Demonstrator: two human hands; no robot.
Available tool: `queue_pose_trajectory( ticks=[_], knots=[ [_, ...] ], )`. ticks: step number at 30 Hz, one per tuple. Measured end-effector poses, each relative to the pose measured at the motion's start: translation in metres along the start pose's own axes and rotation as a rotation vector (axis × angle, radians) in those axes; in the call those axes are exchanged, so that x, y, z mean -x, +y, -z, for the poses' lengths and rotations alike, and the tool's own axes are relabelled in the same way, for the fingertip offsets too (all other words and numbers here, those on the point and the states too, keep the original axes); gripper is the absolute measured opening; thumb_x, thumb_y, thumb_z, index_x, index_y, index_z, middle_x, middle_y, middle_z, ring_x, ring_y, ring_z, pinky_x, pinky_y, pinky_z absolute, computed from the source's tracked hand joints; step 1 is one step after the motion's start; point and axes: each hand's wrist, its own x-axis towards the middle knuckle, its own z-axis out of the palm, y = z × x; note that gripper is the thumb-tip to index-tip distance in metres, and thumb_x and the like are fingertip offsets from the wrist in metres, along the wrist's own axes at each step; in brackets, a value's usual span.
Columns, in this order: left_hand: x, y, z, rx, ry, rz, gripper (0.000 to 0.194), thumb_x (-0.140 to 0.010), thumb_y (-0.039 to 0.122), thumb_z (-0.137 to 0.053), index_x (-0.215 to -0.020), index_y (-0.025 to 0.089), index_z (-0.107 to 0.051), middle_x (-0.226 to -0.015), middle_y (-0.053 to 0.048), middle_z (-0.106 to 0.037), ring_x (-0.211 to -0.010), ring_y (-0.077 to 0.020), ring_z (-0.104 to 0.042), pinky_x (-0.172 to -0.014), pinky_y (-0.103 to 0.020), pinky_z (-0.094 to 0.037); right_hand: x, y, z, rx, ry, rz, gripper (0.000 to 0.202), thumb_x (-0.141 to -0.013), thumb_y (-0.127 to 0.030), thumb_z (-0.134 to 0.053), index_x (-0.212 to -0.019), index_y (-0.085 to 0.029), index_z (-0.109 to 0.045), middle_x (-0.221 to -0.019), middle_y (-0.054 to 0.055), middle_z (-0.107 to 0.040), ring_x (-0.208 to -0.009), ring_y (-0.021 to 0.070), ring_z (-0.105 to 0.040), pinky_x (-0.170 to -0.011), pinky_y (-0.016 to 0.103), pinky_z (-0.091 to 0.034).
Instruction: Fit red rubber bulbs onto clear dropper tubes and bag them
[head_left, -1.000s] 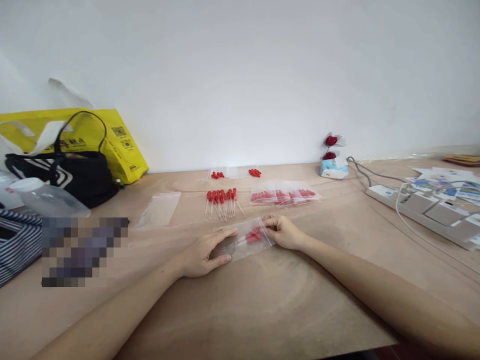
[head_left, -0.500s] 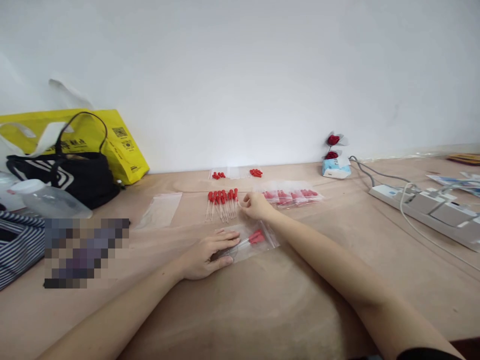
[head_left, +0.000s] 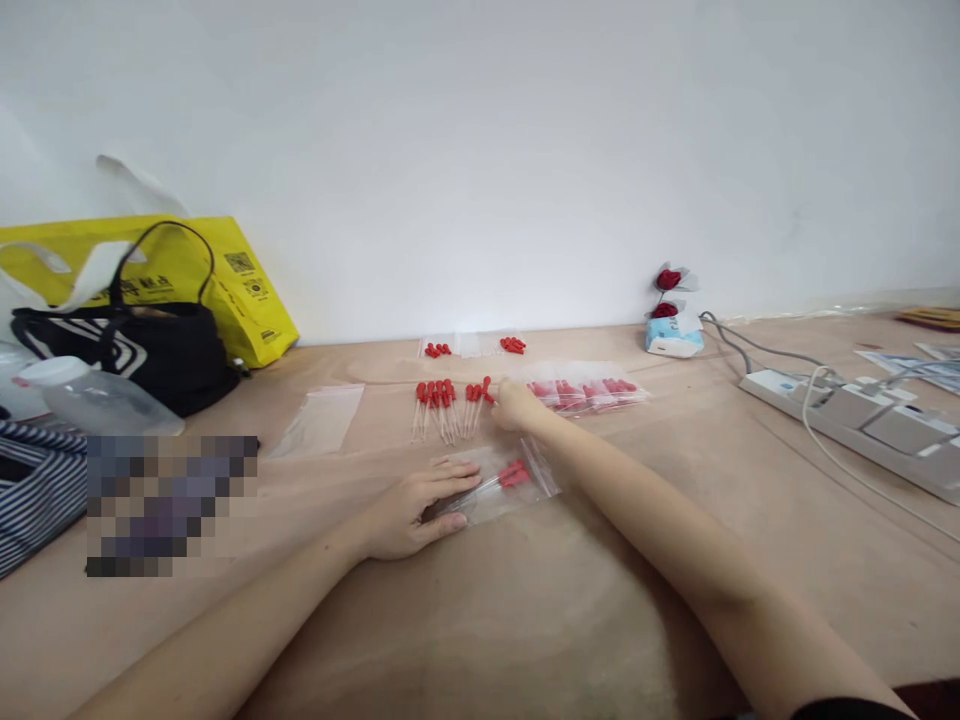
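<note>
My left hand [head_left: 420, 505] lies on a clear zip bag [head_left: 487, 510], fingers stretched out over its left part. Inside the bag are red-bulbed glass droppers [head_left: 514, 474], their stems partly under my fingers. Beyond it, my right hand [head_left: 517, 408] has its fingers closed at a red-bulbed dropper [head_left: 487, 386], which leans beside other loose ones; its stem is hidden by the hand. Several loose droppers [head_left: 436, 395] lie side by side to the left, bulbs pointing away from me. Filled bags of droppers [head_left: 585, 392] sit just right of my right hand.
An empty zip bag [head_left: 319, 420] lies left of the loose droppers. More droppers [head_left: 513, 345] lie near the wall. A yellow bag [head_left: 255, 300], black bag [head_left: 165, 355] and plastic bottle [head_left: 112, 395] stand left. A power strip [head_left: 855, 410] with cables lies right, near a tissue pack [head_left: 673, 338].
My right hand has shifted slightly, its fingers now curled in more. A few droppers at the right end of the row now stand apart from the rest. My left hand stays put.
</note>
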Motion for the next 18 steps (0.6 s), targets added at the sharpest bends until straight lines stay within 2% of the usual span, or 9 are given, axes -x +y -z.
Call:
queue_pose_trajectory(
  ticks=[3,6,11,14,18],
  knots=[
    [-0.001,0.001,0.001,-0.013,0.0,0.013,0.044,-0.083,0.036,-0.046,-0.125,0.023,-0.042,-0.133,-0.006,-0.039,-0.123,-0.0214,-0.034,-0.103,-0.044,-0.025,0.011,0.01,0.006,0.035,0.012,-0.015,0.025,-0.075,-0.012,-0.044,-0.095,-0.011,-0.058,-0.099,0.017,-0.059,-0.094,0.0234,-0.057,-0.075,0.031,-0.042],
    [-0.001,0.001,0.001,-0.02,0.002,0.022,0.043,-0.083,0.036,-0.046,-0.125,0.024,-0.042,-0.133,-0.005,-0.039,-0.124,-0.0214,-0.034,-0.103,-0.044,-0.026,0.02,0.021,0.013,0.037,0.011,-0.024,0.023,-0.073,-0.012,-0.045,-0.09,-0.011,-0.06,-0.097,0.017,-0.06,-0.092,0.0234,-0.057,-0.072,0.029,-0.042],
    [-0.001,0.001,0.001,-0.022,0.001,0.02,0.044,-0.083,0.036,-0.046,-0.125,0.024,-0.042,-0.133,-0.005,-0.039,-0.124,-0.021,-0.034,-0.103,-0.043,-0.026,0.033,0.046,0.028,-0.062,-0.042,-0.04,0.015,-0.069,-0.016,-0.05,-0.075,-0.013,-0.063,-0.069,0.006,-0.062,-0.066,0.0153,-0.056,-0.056,0.021,-0.038],
    [-0.001,0.001,0.001,-0.02,0.001,0.018,0.044,-0.083,0.036,-0.045,-0.125,0.024,-0.042,-0.133,-0.005,-0.039,-0.124,-0.021,-0.033,-0.103,-0.043,-0.026,0.045,0.065,0.034,-0.388,-0.161,-0.079,0.016,-0.067,-0.017,-0.05,-0.079,-0.014,-0.062,-0.056,-0.001,-0.053,-0.048,0.0085,-0.046,-0.045,0.02,-0.032],
    [0.0,0.002,0.001,-0.015,0.002,0.027,0.043,-0.083,0.036,-0.046,-0.124,0.023,-0.043,-0.133,-0.006,-0.039,-0.124,-0.0216,-0.033,-0.103,-0.043,-0.027,0.069,0.081,0.031,-0.923,-0.283,-0.074,0.041,-0.065,-0.016,-0.051,-0.106,-0.016,-0.049,-0.054,-0.006,-0.045,-0.042,0.0056,-0.038,-0.042,0.019,-0.028]
  ],
)
